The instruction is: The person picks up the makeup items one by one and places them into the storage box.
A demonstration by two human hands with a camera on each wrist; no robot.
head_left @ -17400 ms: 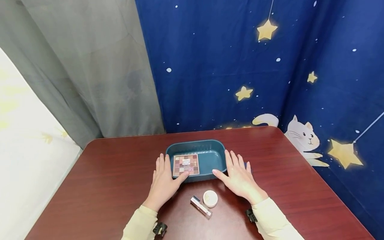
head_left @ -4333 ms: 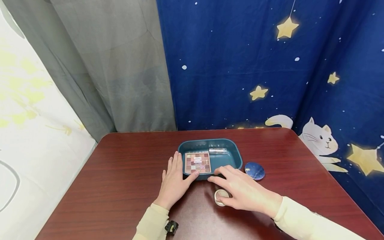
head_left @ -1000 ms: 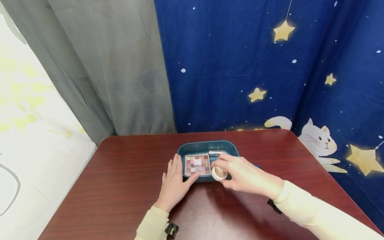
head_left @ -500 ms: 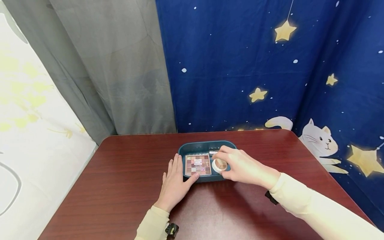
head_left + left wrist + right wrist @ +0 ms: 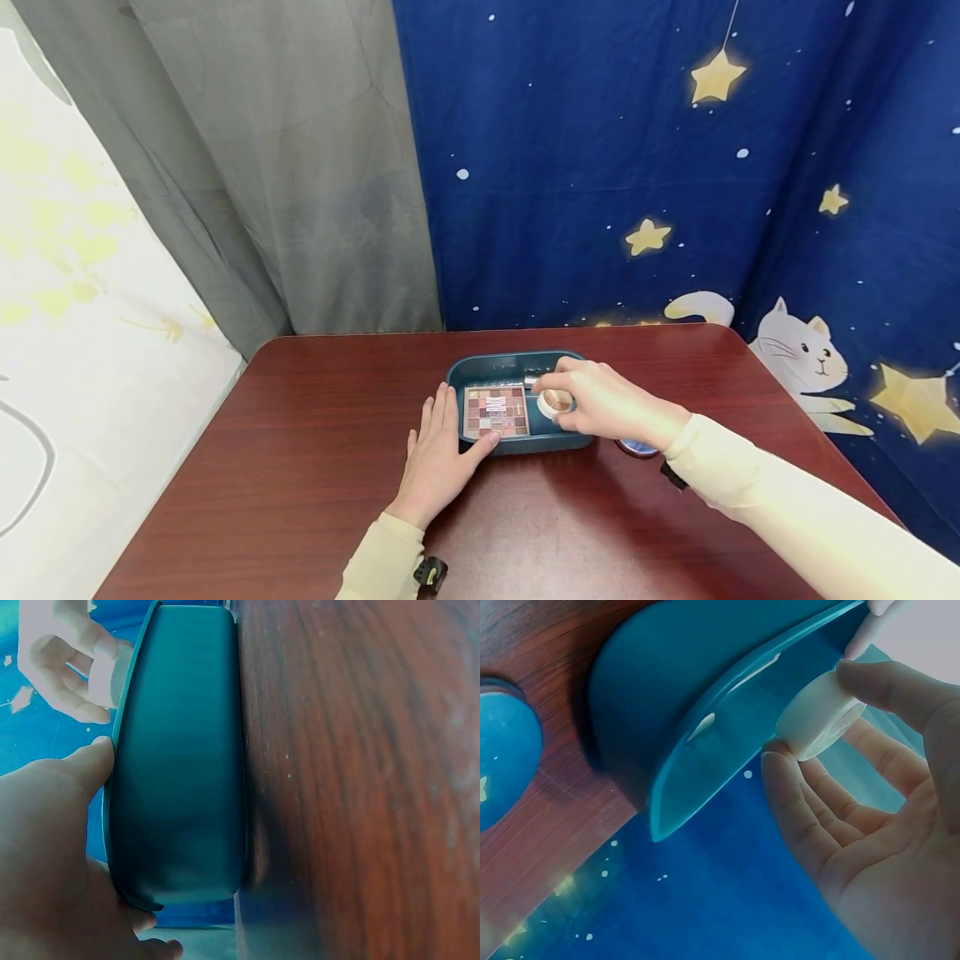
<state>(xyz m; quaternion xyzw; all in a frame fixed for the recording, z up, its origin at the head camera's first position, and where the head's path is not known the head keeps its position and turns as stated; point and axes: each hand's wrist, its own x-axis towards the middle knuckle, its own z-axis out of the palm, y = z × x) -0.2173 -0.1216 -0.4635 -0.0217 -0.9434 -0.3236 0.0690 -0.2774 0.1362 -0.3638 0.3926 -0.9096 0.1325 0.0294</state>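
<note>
My right hand [image 5: 615, 406] pinches a small round white cosmetic pot [image 5: 553, 404] with tan sections on its top. It holds the pot tilted, over the right half of a teal oval basin [image 5: 525, 447]. In the right wrist view, thumb and fingertips grip the pot's [image 5: 816, 724] edge beside the basin's rim. Along the basin's left end lies my left hand [image 5: 433, 467], fingers straight and thumb on the front rim. Inside the basin, an eyeshadow palette [image 5: 495, 412] fills the left side. A lip gloss tube [image 5: 531, 380] lies at the back, partly hidden by my right hand.
On the table [image 5: 322, 458], just right of the basin, lies a round blue disc [image 5: 637, 448] with a starry pattern, partly covered by my right wrist. A blue star-print curtain [image 5: 555, 167] and a grey curtain [image 5: 337, 208] hang behind the table.
Earlier, the lip gloss tube went from the table into the basin. My right hand has since picked the pot off the table and moved it over the front rim, further back. My left hand stays put.
</note>
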